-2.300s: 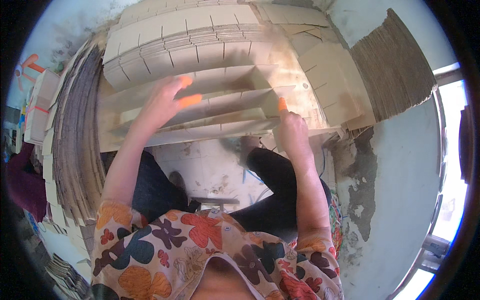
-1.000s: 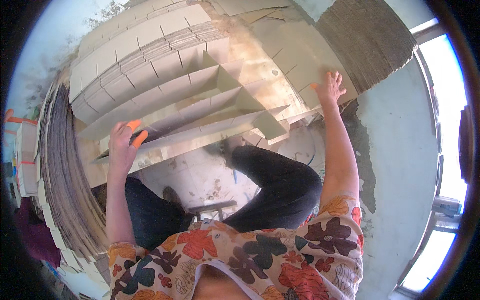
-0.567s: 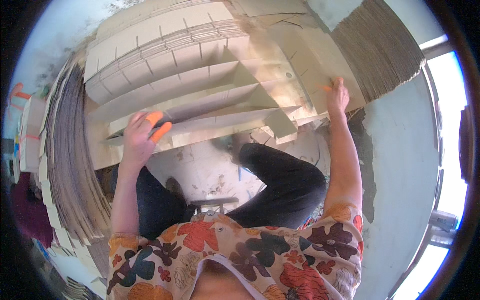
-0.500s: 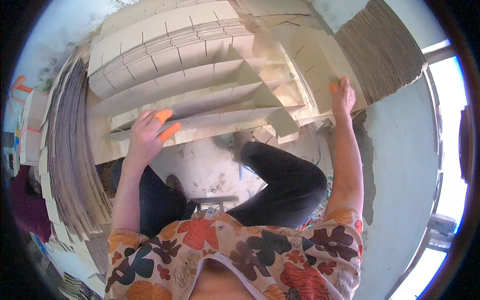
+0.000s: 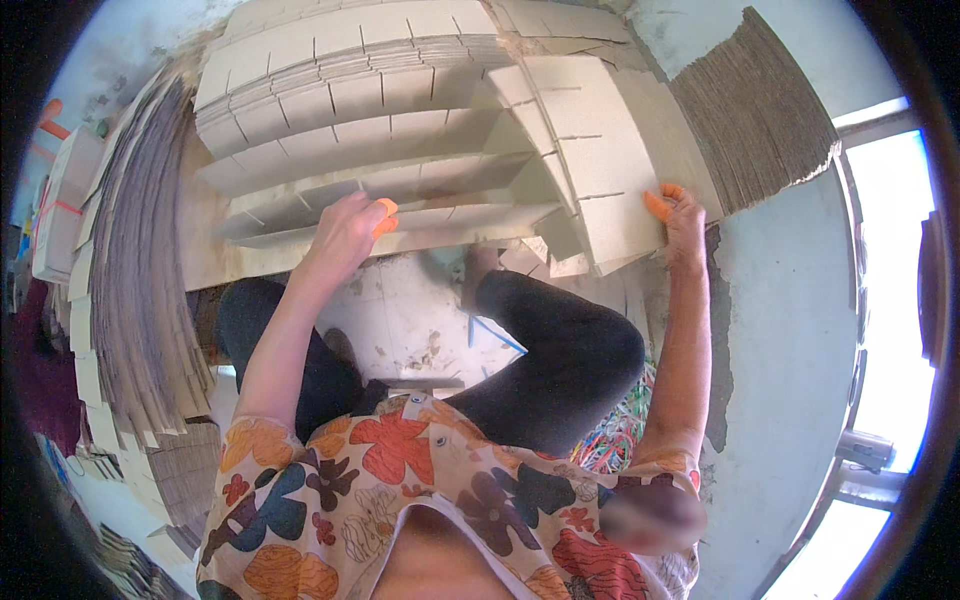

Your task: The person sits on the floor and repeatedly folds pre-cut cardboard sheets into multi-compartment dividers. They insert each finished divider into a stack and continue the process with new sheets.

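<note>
Orange covers sit on some fingertips of both hands. My right hand (image 5: 685, 230) pinches the right edge of a slotted cardboard divider (image 5: 600, 150), which slants over the right ends of the standing strips. My left hand (image 5: 345, 235) is closed, fingers curled, beside the near long cardboard strips (image 5: 470, 215); whether it grips one is hidden. Several of these long slotted strips stand on edge, roughly parallel, across the work surface (image 5: 205, 265). Short cross pieces (image 5: 565, 232) meet their right ends.
Behind the strips lies a layered stack of slotted cardboard (image 5: 350, 50). A tall row of cardboard sheets (image 5: 140, 270) stands at the left, and a grey-brown cardboard stack (image 5: 755, 110) at the back right. My knees are below the near edge; colourful straps (image 5: 612, 430) lie on the floor.
My right hand has moved slightly down, and a slotted divider now lies in its grasp over the right side. My left hand has shifted right along the strips, its fingers curling in.
</note>
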Available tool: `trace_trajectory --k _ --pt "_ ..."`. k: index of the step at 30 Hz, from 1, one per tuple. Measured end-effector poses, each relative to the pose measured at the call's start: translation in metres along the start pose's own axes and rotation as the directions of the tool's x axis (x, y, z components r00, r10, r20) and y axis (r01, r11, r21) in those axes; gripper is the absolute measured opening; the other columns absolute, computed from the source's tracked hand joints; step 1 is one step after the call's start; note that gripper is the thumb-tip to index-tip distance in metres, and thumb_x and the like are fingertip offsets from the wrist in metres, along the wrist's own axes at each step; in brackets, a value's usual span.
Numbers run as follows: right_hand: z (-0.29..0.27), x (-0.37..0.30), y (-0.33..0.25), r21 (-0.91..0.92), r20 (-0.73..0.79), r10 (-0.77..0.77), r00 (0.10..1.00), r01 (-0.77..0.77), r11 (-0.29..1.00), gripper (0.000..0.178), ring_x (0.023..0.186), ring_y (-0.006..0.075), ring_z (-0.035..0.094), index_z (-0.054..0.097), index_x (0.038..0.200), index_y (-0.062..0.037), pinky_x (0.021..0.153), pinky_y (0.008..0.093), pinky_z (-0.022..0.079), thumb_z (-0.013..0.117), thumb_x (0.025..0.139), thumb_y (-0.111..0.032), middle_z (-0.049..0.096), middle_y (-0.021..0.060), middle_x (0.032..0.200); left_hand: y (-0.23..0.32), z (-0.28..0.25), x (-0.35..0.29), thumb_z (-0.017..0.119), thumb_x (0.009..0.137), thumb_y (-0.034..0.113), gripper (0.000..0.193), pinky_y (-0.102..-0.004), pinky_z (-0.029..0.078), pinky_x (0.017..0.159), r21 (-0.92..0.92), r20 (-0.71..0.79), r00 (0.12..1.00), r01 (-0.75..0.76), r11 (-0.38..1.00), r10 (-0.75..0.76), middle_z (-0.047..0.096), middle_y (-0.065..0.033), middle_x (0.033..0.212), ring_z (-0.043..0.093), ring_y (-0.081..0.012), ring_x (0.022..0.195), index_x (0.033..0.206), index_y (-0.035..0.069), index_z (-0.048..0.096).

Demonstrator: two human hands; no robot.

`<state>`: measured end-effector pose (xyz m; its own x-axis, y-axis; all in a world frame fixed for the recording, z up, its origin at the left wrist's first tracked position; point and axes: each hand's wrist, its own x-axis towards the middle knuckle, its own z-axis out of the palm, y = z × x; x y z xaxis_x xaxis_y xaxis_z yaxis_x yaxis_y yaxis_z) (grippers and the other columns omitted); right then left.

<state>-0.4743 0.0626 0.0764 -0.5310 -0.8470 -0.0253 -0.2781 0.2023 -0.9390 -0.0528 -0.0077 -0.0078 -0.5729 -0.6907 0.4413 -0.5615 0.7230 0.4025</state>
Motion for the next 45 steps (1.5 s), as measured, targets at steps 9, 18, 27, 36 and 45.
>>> trace_trajectory --k 9,18,27,36,45 --pt "-0.003 -0.003 0.021 -0.021 0.064 0.218 0.974 -0.217 0.976 0.024 0.073 0.0120 0.057 0.065 0.093 0.0015 0.066 0.0267 0.046 0.067 0.083 -0.020 0.063 0.0040 0.082 0.006 -0.007 0.000 0.066 0.076 0.013 0.015 -0.0409 0.045 0.058 -0.033 -0.001 1.000 0.020 0.999 -0.020 0.059 -0.0137 0.069 0.055 -0.0297 0.066 0.084 0.002 0.061" --pt "-0.026 -0.012 -0.006 0.227 -0.092 0.030 0.995 -0.009 0.974 0.025 0.074 0.0128 0.060 0.067 0.099 0.0024 0.070 0.0261 0.048 0.067 0.083 -0.018 0.066 0.0056 0.086 0.014 -0.010 0.001 0.069 0.075 0.021 0.026 -0.0386 0.047 0.068 -0.012 -0.023 0.999 0.033 0.999 -0.033 0.061 -0.0107 0.077 0.056 -0.0268 0.076 0.090 0.002 0.061" --pt "-0.026 -0.033 -0.059 0.092 -0.141 -0.266 0.954 0.280 0.956 0.023 0.080 0.0089 0.058 0.067 0.102 0.0010 0.072 0.0216 0.046 0.069 0.082 -0.010 0.066 0.0036 0.088 0.036 -0.003 0.015 0.072 0.074 0.028 0.038 -0.0387 0.047 0.071 -0.076 -0.051 0.999 -0.022 0.997 0.018 0.061 -0.0117 0.086 0.057 -0.0284 0.082 0.099 0.002 0.062" --pt "0.061 -0.057 -0.065 -0.407 0.262 -0.451 0.853 0.522 0.750 0.037 0.054 0.0062 0.039 0.064 0.111 -0.0024 0.050 0.0239 0.039 0.073 0.075 -0.006 0.061 0.0028 0.067 0.046 0.039 0.031 0.068 0.076 0.020 0.024 -0.0396 0.048 0.069 -0.071 -0.021 0.998 -0.061 0.996 0.059 0.062 -0.0124 0.077 0.058 -0.0295 0.077 0.090 0.002 0.060" --pt "0.084 -0.045 -0.059 -0.482 0.347 -0.462 0.816 0.578 0.659 0.043 0.049 0.0109 0.037 0.062 0.115 -0.0044 0.049 0.0265 0.039 0.073 0.073 -0.006 0.042 0.0124 0.054 0.042 0.056 0.037 0.066 0.075 0.013 0.014 -0.0399 0.047 0.061 -0.076 -0.049 0.998 -0.045 0.996 0.042 0.059 -0.0122 0.069 0.057 -0.0293 0.071 0.083 0.006 0.058"
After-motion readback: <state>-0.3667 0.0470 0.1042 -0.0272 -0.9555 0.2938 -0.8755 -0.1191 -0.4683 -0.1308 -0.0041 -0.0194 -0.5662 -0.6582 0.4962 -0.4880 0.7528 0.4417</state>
